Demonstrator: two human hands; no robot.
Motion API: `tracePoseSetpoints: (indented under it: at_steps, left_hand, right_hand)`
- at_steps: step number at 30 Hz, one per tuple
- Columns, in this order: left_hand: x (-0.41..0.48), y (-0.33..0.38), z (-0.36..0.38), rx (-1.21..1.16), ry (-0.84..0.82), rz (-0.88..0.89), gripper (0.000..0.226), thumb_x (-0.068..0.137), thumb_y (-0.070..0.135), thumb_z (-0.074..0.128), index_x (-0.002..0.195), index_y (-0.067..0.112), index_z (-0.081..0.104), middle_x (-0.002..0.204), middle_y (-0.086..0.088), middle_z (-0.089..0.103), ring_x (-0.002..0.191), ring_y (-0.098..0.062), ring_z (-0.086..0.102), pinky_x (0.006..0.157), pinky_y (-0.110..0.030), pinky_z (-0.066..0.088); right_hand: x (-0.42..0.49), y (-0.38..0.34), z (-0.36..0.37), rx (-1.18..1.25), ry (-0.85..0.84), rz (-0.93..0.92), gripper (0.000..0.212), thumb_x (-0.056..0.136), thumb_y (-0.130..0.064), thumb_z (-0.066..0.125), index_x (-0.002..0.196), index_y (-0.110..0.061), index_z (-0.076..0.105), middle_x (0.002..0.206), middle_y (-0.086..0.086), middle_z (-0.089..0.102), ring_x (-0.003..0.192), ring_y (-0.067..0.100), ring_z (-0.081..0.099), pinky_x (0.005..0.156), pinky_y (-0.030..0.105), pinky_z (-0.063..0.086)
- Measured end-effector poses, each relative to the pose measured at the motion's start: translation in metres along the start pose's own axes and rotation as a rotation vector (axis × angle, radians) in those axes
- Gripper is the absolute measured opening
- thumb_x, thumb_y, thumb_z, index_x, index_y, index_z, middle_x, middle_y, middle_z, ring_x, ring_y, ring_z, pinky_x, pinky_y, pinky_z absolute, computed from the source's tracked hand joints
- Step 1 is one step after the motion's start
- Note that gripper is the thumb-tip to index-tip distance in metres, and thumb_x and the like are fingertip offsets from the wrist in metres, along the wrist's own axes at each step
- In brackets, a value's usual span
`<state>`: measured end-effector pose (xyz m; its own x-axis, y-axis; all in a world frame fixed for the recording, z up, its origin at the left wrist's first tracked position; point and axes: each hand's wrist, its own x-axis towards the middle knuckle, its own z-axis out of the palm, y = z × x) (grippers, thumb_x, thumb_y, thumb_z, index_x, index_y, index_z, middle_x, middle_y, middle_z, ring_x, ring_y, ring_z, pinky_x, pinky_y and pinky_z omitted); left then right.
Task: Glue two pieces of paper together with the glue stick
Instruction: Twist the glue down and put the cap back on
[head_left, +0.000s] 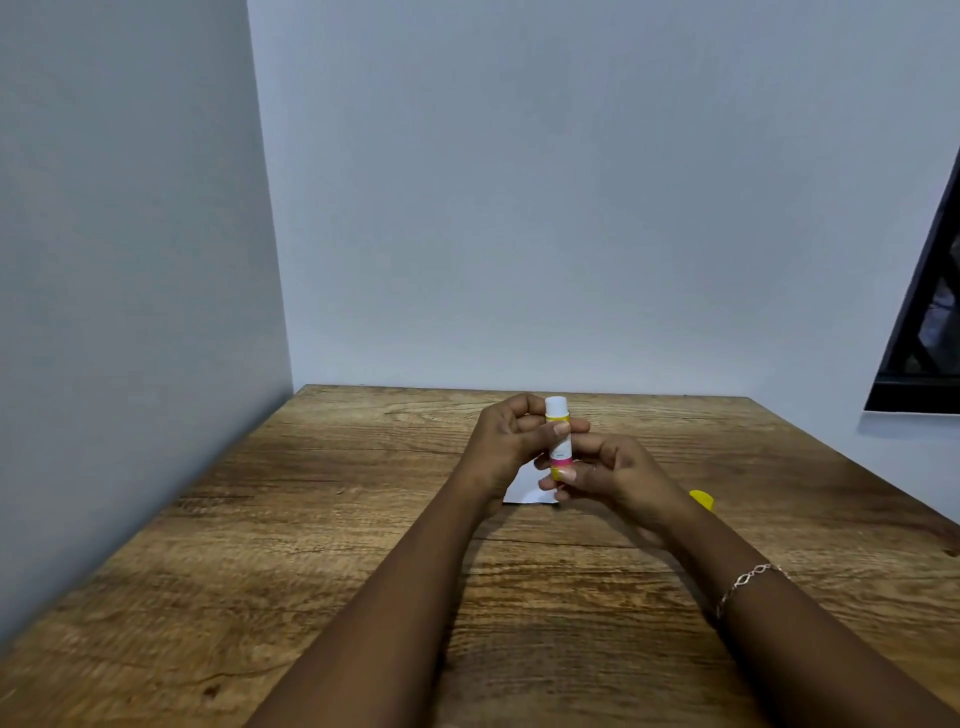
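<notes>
both hands hold an upright, uncapped glue stick above a wooden table.

head view: the left hand (506, 441) wraps the upper body of the white cylindrical glue stick with pink and yellow bands (559, 441), thumb pressed across its front, white glue tip standing above the fingers. the right hand (610, 475) pinches the yellow base just below that grip, fingertips closed on it. directly beneath the two hands a white sheet of paper (524, 488) lies flat on the brown wood-grain table (311, 545), mostly hidden by them. a yellow plastic cap (702, 500) rests on the table just right of the right wrist. a thin silver chain bracelet (748, 582) circles the right forearm.
</notes>
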<state>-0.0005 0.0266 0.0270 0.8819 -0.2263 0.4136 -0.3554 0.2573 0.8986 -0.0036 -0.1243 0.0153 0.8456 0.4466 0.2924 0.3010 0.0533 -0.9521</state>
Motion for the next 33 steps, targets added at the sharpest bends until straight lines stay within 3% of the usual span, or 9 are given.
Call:
tracePoseSetpoints:
  at_steps: [3, 7, 12, 17, 20, 25, 28, 30, 33]
  left_hand:
    - [0.000, 0.000, -0.001, 0.005, -0.030, -0.018, 0.008, 0.085, -0.001, 0.056, 0.092, 0.001, 0.053, 0.077, 0.003, 0.076, 0.062, -0.013, 0.068, 0.051, -0.020, 0.053]
    - [-0.001, 0.001, 0.001, 0.029, -0.021, -0.014, 0.013, 0.082, -0.002, 0.061, 0.081, 0.009, 0.053, 0.077, 0.002, 0.076, 0.070, -0.016, 0.069, 0.065, -0.029, 0.054]
    - [-0.003, 0.003, 0.006, 0.042, 0.004, -0.008, 0.025, 0.080, -0.005, 0.062, 0.074, 0.012, 0.045, 0.072, 0.003, 0.076, 0.065, -0.013, 0.069, 0.058, -0.024, 0.047]
    - [-0.003, 0.006, 0.003, -0.012, 0.006, -0.017, 0.012, 0.085, -0.003, 0.057, 0.090, 0.004, 0.047, 0.076, 0.001, 0.076, 0.076, -0.030, 0.055, 0.057, -0.027, 0.045]
    - [-0.004, 0.005, 0.003, -0.031, -0.021, -0.034, 0.013, 0.086, -0.003, 0.055, 0.089, 0.005, 0.046, 0.081, -0.002, 0.076, 0.082, -0.033, 0.056, 0.064, -0.031, 0.049]
    - [-0.003, 0.004, 0.008, 0.034, -0.020, 0.011, 0.024, 0.082, -0.007, 0.057, 0.074, 0.011, 0.044, 0.098, -0.021, 0.068, 0.069, -0.016, 0.069, 0.061, -0.022, 0.052]
    - [-0.002, 0.002, 0.006, 0.023, -0.012, 0.010, 0.021, 0.082, -0.004, 0.059, 0.074, 0.011, 0.047, 0.093, -0.014, 0.075, 0.068, -0.014, 0.070, 0.061, -0.022, 0.052]
    - [-0.001, 0.001, 0.003, -0.012, -0.014, -0.010, 0.013, 0.084, -0.001, 0.058, 0.080, 0.010, 0.051, 0.086, -0.005, 0.076, 0.071, -0.017, 0.070, 0.066, -0.028, 0.055]
    - [-0.001, 0.003, 0.000, -0.039, -0.025, -0.021, 0.007, 0.086, 0.002, 0.056, 0.086, 0.009, 0.056, 0.081, 0.000, 0.076, 0.068, -0.015, 0.069, 0.060, -0.024, 0.056]
  right_hand:
    - [-0.001, -0.001, -0.005, 0.125, -0.063, 0.052, 0.024, 0.080, 0.007, 0.054, 0.098, -0.004, 0.066, 0.086, 0.007, 0.074, 0.080, 0.017, 0.070, 0.069, 0.023, 0.057]
    - [-0.002, -0.004, -0.003, 0.056, -0.004, 0.046, 0.021, 0.075, 0.010, 0.058, 0.094, 0.004, 0.064, 0.073, 0.007, 0.072, 0.065, 0.016, 0.068, 0.061, 0.024, 0.057]
    - [0.000, -0.004, 0.005, -0.167, 0.078, -0.009, 0.022, 0.069, 0.013, 0.067, 0.081, -0.005, 0.066, 0.064, 0.009, 0.056, 0.049, 0.007, 0.054, 0.048, 0.017, 0.048]
    - [-0.002, -0.005, -0.004, 0.066, -0.044, 0.066, 0.023, 0.081, 0.009, 0.053, 0.094, -0.004, 0.066, 0.084, 0.006, 0.072, 0.077, 0.018, 0.070, 0.070, 0.026, 0.058]
    - [-0.004, -0.007, -0.005, 0.095, -0.051, 0.074, 0.021, 0.080, 0.009, 0.053, 0.092, -0.002, 0.066, 0.080, 0.006, 0.074, 0.074, 0.016, 0.070, 0.069, 0.024, 0.059]
    - [-0.003, -0.008, 0.001, -0.080, 0.062, 0.017, 0.023, 0.070, 0.016, 0.063, 0.084, -0.002, 0.065, 0.069, 0.013, 0.058, 0.054, 0.013, 0.060, 0.054, 0.025, 0.054]
    - [-0.001, -0.007, 0.003, -0.139, 0.087, 0.007, 0.024, 0.067, 0.014, 0.067, 0.082, -0.006, 0.066, 0.072, 0.013, 0.058, 0.058, 0.017, 0.057, 0.054, 0.025, 0.054]
    - [-0.001, -0.006, 0.000, -0.042, 0.029, 0.038, 0.023, 0.072, 0.011, 0.062, 0.088, -0.005, 0.066, 0.074, 0.010, 0.062, 0.064, 0.017, 0.063, 0.058, 0.024, 0.055]
    - [-0.003, -0.007, -0.005, 0.226, -0.075, 0.131, 0.026, 0.074, 0.002, 0.058, 0.099, -0.003, 0.065, 0.087, 0.010, 0.073, 0.081, 0.019, 0.071, 0.068, 0.024, 0.058]
